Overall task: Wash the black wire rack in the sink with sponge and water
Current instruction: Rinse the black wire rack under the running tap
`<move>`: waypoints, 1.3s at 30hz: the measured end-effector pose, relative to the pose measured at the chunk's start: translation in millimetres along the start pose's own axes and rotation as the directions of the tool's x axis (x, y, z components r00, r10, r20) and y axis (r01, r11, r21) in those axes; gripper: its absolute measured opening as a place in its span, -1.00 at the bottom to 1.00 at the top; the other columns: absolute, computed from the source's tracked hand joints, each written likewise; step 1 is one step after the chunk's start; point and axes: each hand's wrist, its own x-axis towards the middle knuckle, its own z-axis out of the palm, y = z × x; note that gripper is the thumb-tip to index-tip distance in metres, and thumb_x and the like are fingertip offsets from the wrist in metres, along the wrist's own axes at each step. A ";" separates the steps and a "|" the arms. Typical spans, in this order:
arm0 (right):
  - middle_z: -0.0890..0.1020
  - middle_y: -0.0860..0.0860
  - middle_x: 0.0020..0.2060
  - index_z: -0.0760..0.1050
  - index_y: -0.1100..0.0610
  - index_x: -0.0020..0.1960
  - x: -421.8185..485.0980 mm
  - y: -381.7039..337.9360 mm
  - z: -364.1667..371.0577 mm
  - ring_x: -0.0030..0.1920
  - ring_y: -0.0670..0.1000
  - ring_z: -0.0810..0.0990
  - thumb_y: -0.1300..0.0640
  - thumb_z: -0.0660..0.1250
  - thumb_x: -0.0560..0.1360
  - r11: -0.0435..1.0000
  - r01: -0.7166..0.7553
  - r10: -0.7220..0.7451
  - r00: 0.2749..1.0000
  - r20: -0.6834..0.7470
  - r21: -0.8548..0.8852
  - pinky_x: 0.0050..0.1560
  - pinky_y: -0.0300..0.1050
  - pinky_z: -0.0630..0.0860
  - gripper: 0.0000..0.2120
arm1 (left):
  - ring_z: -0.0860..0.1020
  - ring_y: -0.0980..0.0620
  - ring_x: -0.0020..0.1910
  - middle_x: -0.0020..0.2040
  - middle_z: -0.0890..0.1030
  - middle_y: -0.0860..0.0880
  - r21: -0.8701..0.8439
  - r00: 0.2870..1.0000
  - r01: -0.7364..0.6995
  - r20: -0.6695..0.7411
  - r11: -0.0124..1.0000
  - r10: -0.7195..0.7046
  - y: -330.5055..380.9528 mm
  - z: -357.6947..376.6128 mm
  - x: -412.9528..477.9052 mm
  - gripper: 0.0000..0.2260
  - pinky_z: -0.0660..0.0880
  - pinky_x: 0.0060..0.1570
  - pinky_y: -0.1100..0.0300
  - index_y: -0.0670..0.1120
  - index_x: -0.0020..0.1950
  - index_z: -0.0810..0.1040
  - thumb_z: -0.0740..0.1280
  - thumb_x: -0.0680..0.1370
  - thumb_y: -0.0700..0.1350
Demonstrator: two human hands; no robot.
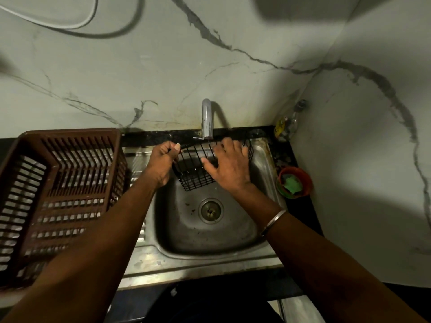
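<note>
Rack [194,176] is in the sink [233,234], up against the back wall right under the tap [207,120]. It's tilted, near corner low in the basin and far edge up by the spout. Makes sense: water would land on the wires and run off toward the drain [211,210]. Can't tell whether water is actually flowing.

Left hand [163,159] is the clamp. Its fingers [168,148] are curled tight round the rack's left rim with the thumb on top. That holds the tilt and stops the rack skating on the steel.

Right hand [229,166] does the work. It lies flat and spread across the wire grid, fingers straight, gripping nothing. It looks like bare-hand rubbing or rinsing.

No sponge is in either hand. The green sponge [291,185] sits in the orange cup [306,183] on the dark tabletop [283,159] just right of the sink, within easy reach of the right hand. My read is either an early wetting pass or a final rinse; I can't say which.

The brown crate [58,183] stands on the drainboard to the left, the likely drop-off for the clean rack. A bottle [285,127] is tucked in the back corner, probably soap, but the label isn't readable.

Risk: thin wet wires and a one-hand hold, so the rack could twist if the right hand presses hard.
</note>
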 end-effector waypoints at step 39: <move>0.34 0.09 0.62 0.43 0.06 0.56 -4.0 -2.8 24.8 0.67 0.12 0.13 -0.17 -0.04 0.73 0.955 0.288 -0.280 0.954 0.108 -0.067 0.60 0.39 -0.05 -0.44 | 0.66 0.01 -0.12 -0.14 0.75 -0.09 0.266 0.989 0.145 -0.078 0.953 -0.128 2.3 26.6 0.1 -0.81 0.60 0.03 0.09 -0.05 -0.15 0.70 0.43 0.67 -0.15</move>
